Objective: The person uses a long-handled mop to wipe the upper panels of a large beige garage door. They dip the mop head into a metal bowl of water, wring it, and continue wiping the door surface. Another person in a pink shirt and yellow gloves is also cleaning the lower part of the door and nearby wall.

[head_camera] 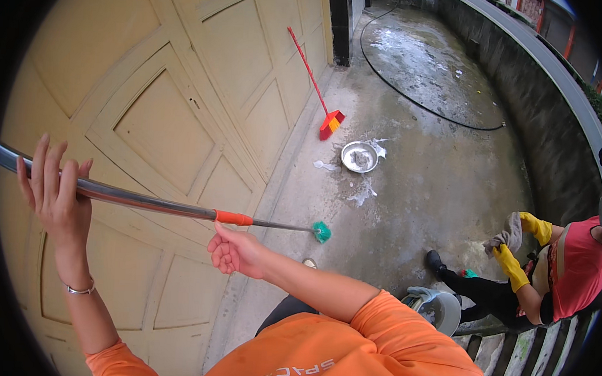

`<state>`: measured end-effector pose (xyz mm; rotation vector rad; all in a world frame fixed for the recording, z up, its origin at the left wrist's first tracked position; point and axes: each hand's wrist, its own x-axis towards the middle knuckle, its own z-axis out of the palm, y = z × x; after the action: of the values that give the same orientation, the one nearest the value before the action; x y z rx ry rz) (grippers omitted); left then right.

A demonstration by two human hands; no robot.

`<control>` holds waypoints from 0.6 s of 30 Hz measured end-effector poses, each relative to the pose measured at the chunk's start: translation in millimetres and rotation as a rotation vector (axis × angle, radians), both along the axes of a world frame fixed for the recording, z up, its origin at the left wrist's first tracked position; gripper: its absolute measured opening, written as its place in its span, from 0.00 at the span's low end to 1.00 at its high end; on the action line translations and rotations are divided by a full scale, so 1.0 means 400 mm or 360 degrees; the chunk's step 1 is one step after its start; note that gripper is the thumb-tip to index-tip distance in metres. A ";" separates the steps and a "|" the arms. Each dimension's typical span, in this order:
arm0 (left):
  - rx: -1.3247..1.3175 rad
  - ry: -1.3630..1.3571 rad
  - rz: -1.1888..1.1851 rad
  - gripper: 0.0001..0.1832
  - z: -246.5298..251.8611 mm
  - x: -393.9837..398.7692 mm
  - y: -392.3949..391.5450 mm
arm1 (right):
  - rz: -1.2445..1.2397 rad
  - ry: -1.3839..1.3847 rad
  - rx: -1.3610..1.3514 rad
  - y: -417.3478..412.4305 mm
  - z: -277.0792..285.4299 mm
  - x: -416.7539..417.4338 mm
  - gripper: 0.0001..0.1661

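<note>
A telescopic metal pole (pixel 149 198) runs across the view in front of the cream panelled door. My left hand (pixel 61 187) holds it near its upper end, the fingers extended and the pole passing behind them. Just below the orange collar (pixel 233 218) of the pole is my right hand (pixel 235 250), fingers curled into the palm with nothing seen inside. Its thumb tip is at the collar's lower edge; whether it presses there is unclear. At the pole's far end, a green bristle brush head (pixel 322 232) shows over the concrete floor.
A red broom (pixel 329 123) leans on the door (pixel 167 132). Near it, a metal basin (pixel 360 157) stands among suds. A black hose (pixel 410 99) crosses the wet floor. At right, a person in yellow gloves (pixel 511 268) holds a grey cloth (pixel 508 235) beside a bucket (pixel 449 313) and steps (pixel 520 354).
</note>
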<state>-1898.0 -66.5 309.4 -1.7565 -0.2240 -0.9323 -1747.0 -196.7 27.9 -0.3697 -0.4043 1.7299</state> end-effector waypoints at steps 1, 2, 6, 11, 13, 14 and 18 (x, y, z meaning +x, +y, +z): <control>-0.0112 0.0035 -0.0016 0.10 -0.013 0.054 0.064 | 0.0019 -0.0148 -0.0016 0.011 -0.022 0.054 0.16; -0.0144 0.0038 -0.0039 0.09 -0.024 0.114 0.128 | 0.0035 -0.0292 -0.0036 0.024 -0.042 0.110 0.16; -0.0337 0.0048 -0.0145 0.07 -0.135 0.359 0.342 | -0.0219 -0.0645 -0.0617 0.060 -0.224 0.312 0.13; -0.0626 0.0029 -0.0173 0.15 -0.277 0.634 0.531 | -0.0537 -0.0907 -0.1424 -0.087 -0.490 0.610 0.09; -0.0800 0.0003 0.0069 0.22 -0.330 0.714 0.538 | -0.0695 -0.0991 -0.1728 -0.207 -0.600 0.727 0.09; -0.0917 0.0044 0.0123 0.28 -0.366 0.756 0.528 | -0.0793 -0.1033 -0.1870 -0.271 -0.649 0.781 0.09; -0.1441 0.0139 -0.0351 0.20 -0.622 0.853 0.394 | -0.1129 -0.0479 -0.2387 -0.503 -0.796 0.939 0.10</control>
<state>-1556.7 91.1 60.7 -2.6899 -0.4493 -0.9790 -1371.5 -397.8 -290.4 -1.6120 0.8414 0.9642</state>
